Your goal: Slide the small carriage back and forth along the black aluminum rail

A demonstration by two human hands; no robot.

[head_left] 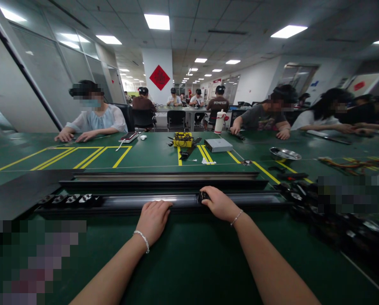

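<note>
A long black metal rail point(129, 202) lies across the green table in front of me, with a second rail point(164, 180) just behind it. My left hand point(153, 220) rests on the near rail's front edge, fingers curled over it. My right hand point(219, 203) pinches a small black part point(203, 196) sitting in the rail's channel. Several small black-and-white clips point(69, 199) sit in the rail at its left end.
A pile of black parts point(299, 188) lies at the right. Farther back stand a yellow box point(183, 140), a grey box point(218, 145) and a metal bowl point(285, 153). Other people sit working along the table's far side. Yellow lines mark the green mat.
</note>
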